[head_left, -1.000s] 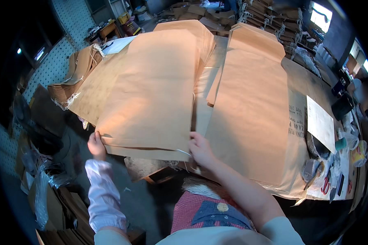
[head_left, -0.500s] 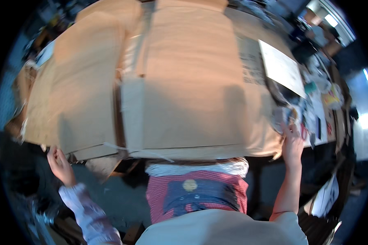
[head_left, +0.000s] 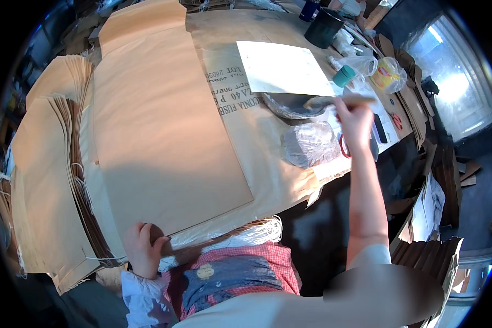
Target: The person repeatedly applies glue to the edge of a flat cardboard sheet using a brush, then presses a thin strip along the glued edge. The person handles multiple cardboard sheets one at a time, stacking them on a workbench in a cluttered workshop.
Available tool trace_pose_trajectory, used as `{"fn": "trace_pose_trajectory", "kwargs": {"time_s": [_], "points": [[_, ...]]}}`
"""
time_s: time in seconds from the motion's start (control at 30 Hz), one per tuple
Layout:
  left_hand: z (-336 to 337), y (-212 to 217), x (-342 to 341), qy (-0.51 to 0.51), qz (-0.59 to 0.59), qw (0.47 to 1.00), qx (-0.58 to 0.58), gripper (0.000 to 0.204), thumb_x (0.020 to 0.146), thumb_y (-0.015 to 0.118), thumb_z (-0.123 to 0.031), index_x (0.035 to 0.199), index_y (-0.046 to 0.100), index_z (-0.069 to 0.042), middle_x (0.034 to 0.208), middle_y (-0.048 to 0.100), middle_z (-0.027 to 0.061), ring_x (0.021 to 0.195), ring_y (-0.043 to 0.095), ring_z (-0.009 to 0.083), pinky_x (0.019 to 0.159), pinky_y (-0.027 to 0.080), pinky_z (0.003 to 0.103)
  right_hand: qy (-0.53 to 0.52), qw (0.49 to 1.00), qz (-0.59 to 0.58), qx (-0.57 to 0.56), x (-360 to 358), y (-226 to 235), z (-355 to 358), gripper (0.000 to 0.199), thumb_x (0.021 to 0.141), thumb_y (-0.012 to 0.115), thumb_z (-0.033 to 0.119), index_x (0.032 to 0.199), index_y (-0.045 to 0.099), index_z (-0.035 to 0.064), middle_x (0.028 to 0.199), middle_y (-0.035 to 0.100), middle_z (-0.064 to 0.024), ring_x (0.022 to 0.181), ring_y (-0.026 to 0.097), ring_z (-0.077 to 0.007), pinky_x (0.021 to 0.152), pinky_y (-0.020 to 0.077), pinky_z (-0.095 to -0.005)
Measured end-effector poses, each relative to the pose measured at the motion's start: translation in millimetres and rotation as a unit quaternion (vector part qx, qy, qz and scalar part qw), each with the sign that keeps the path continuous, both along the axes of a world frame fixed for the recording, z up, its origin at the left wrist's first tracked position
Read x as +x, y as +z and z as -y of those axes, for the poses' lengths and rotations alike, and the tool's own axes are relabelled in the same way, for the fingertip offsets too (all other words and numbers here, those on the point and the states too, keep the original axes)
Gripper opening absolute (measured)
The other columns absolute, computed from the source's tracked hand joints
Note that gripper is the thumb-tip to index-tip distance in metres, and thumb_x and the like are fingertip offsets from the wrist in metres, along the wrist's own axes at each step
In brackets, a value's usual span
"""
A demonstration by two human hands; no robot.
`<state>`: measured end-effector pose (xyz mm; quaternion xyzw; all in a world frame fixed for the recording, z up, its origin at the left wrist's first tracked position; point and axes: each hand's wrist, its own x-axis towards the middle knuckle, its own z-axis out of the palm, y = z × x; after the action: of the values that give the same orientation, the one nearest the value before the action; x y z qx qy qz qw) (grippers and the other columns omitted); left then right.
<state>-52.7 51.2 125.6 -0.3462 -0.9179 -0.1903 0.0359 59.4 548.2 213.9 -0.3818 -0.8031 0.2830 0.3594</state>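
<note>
A large sheet of brown paper (head_left: 158, 126) lies flat on the paper-covered table (head_left: 268, 158) in front of me. My left hand (head_left: 142, 249) rests on the sheet's near corner, fingers curled over the edge. To its left stands a thick stack of brown paper bags (head_left: 44, 180) with string handles. My right hand (head_left: 355, 123) reaches out to the right and grips a brush (head_left: 333, 101) by its handle. The bristles sit over a dark shallow bowl (head_left: 290, 105).
A white sheet (head_left: 281, 68) lies beyond the bowl. A crumpled clear plastic bag (head_left: 310, 143) sits near the table's right edge. A black cup (head_left: 323, 27), a teal lid (head_left: 344, 76), a yellow container (head_left: 387, 74) and red-handled scissors (head_left: 344, 146) crowd the right side. Cardboard stacks (head_left: 426, 257) stand on the floor.
My view has swung to the right. My right hand left the sheet's edge, reached to the right and now holds the brush at the bowl. My left hand stays at the near edge.
</note>
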Motion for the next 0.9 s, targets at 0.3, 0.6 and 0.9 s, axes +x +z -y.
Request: {"fn": "trace_pose_trajectory", "kwargs": {"time_s": [0.3,0.6,0.9], "points": [[25.9,-71.0,61.8,-0.112,0.221,0.969,0.020,0.019,0.072,0.067,-0.015,0.090,0.068,-0.010,0.085,0.066,0.0168,0.076,0.064,0.0341,0.068,0.050,0.043,-0.013,0.998,-0.068,0.000,-39.9,-46.3,-51.0,0.029,0.076,0.072,0.023,0.078,0.063,-0.0047,0.064,0.066,-0.0107,0.061,0.063,-0.0181,0.061,0.0500,-0.0317],[33.9,-73.1,58.5,-0.149,0.043,0.988,-0.023,0.024,0.069,0.065,-0.009,0.092,0.068,-0.004,0.083,0.064,0.0132,0.075,0.062,0.0304,0.066,0.049,0.042,-0.042,0.985,0.152,0.071,-38.0,-27.0,-54.7,0.040,0.073,0.065,0.034,0.073,0.065,-0.0059,0.068,0.064,-0.0241,0.069,0.066,-0.0364,0.069,0.0524,-0.0414],[62.3,-28.4,67.3,-0.052,0.079,0.995,-0.017,0.011,0.072,0.059,-0.002,0.082,0.062,-0.005,0.070,0.055,0.0090,0.069,0.057,0.0281,0.062,0.046,0.039,0.185,0.924,-0.262,-0.207,-13.9,-0.1,158.5,0.007,0.084,0.060,0.007,0.082,0.060,0.0006,0.070,0.052,0.0001,0.059,0.042,-0.0036,0.051,0.0303,-0.0185]]}}
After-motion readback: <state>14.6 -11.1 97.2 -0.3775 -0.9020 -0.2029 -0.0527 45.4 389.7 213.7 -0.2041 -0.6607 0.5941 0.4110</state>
